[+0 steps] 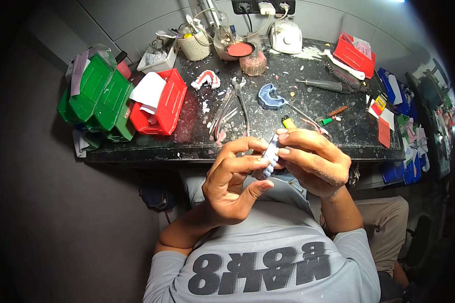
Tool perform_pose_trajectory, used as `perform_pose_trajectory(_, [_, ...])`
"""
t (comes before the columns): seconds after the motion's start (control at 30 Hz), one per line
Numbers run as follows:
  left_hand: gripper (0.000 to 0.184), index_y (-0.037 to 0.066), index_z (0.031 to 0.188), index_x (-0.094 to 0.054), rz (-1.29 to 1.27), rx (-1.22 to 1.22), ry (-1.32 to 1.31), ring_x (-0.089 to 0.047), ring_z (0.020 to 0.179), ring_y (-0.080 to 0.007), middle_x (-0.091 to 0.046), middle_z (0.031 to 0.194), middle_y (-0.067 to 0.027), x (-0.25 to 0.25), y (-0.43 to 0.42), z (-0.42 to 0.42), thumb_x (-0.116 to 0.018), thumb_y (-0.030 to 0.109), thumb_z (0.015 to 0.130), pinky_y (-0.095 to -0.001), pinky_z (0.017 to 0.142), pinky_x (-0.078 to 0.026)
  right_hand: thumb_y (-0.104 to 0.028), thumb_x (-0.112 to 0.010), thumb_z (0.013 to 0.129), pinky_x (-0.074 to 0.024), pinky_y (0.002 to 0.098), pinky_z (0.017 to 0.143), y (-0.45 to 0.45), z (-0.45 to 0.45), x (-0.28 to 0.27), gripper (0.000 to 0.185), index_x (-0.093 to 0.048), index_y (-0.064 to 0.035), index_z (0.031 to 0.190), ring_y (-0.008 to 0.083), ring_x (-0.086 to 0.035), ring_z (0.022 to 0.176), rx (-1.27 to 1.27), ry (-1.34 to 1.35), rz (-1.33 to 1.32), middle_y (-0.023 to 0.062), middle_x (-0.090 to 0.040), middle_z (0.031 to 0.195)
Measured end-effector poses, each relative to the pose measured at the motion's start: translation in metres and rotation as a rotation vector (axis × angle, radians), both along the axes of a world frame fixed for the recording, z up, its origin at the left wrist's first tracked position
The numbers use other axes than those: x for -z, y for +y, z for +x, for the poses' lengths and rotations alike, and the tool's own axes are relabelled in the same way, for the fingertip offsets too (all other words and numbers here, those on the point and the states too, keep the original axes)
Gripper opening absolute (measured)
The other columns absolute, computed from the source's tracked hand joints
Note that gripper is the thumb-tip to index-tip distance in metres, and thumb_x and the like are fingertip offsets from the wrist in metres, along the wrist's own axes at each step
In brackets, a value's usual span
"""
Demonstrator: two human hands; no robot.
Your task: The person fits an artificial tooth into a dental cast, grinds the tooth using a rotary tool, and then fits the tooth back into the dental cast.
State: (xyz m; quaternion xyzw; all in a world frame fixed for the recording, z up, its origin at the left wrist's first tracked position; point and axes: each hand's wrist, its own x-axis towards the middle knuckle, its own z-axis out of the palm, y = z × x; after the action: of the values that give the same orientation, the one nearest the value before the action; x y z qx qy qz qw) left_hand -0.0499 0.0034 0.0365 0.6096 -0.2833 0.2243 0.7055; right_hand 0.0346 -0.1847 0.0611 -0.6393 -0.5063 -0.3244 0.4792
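A pale blue dental cast (269, 157) with a row of teeth is held up in front of my chest, tilted. My left hand (233, 183) grips it from the left between fingertips and thumb side. From the right, the fingertips of my right hand (316, 160) pinch its upper end; powder clings to that hand and wrist. Fingers cover part of the cast. On the bench just beyond lie a yellow lighter (288, 122) and a darker blue dental impression (272, 97) in a tray with a metal handle.
Red bin (168, 108) and green bins (98, 96) stand at the left; another red bin (356, 54) is back right. Pliers (241, 103), a cast with red gum (206, 79), a grey handpiece (328, 86) and a wooden-handled knife (338, 110) lie on the dusty black bench (187, 147).
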Motion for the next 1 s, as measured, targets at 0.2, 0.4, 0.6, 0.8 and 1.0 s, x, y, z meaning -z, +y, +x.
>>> perform_pose_trajectory(0.2, [0.049, -0.008, 0.135, -0.048, -0.112, 0.155, 0.137, -0.064, 0.12, -0.025, -0.048, 0.143, -0.027, -0.009, 0.001, -0.003, -0.069, -0.012, 0.091, -0.0334, 0.101, -0.052, -0.003, -0.085, 0.069, -0.0603, 0.0433, 0.091, -0.008, 0.0, -0.001, 0.033, -0.08, -0.0014, 0.101, 0.0323, -0.076, 0.101, -0.036, -0.038, -0.057, 0.0174, -0.075, 0.108])
perform_pose_trajectory(0.4, [0.054, -0.008, 0.136, -0.047, -0.054, 0.081, 0.066, -0.064, 0.12, -0.0248, -0.05, 0.141, -0.0272, 0.001, 0.002, 0.0, -0.073, -0.013, 0.089, -0.035, 0.103, -0.053, -0.004, -0.082, 0.067, -0.0586, 0.0432, 0.089, -0.006, 0.001, 0.001, 0.038, -0.081, -0.0037, 0.105, 0.0295, -0.074, 0.101, -0.031, -0.05, -0.059, 0.0159, -0.073, 0.111])
perform_pose_trajectory(0.6, [0.054, -0.005, 0.13, -0.049, -0.031, -0.045, -0.029, -0.062, 0.126, -0.0283, -0.052, 0.136, -0.0255, 0.009, -0.003, 0.002, -0.075, -0.017, 0.084, -0.0349, 0.103, -0.057, 0.005, -0.068, 0.06, -0.0541, 0.0395, 0.078, -0.005, -0.002, 0.003, 0.052, -0.081, -0.0031, 0.11, 0.0261, -0.069, 0.088, -0.023, -0.059, -0.064, 0.0149, -0.069, 0.103])
perform_pose_trajectory(0.8, [0.055, -0.001, 0.127, -0.046, 0.059, -0.11, -0.089, -0.063, 0.125, -0.0296, -0.05, 0.133, -0.0228, 0.014, -0.003, 0.002, -0.073, -0.019, 0.083, -0.0367, 0.103, -0.059, 0.003, -0.08, 0.075, -0.0538, 0.0363, 0.077, 0.007, -0.021, -0.001, 0.028, -0.079, 0.0002, 0.102, 0.0232, -0.07, 0.08, -0.028, 0.34, 0.013, 0.0133, -0.073, 0.091])
perform_pose_trajectory(1.0, [0.059, 0.001, 0.129, -0.043, 0.173, -0.231, -0.14, -0.063, 0.123, -0.0292, -0.05, 0.13, -0.0209, 0.023, -0.001, 0.003, -0.072, -0.02, 0.083, -0.0365, 0.103, -0.058, 0.003, -0.082, 0.081, -0.0559, 0.0324, 0.082, 0.016, -0.025, 0.001, 0.015, -0.076, 0.0018, 0.095, 0.0193, -0.075, 0.08, -0.104, 0.591, 0.11, 0.0111, -0.077, 0.095])
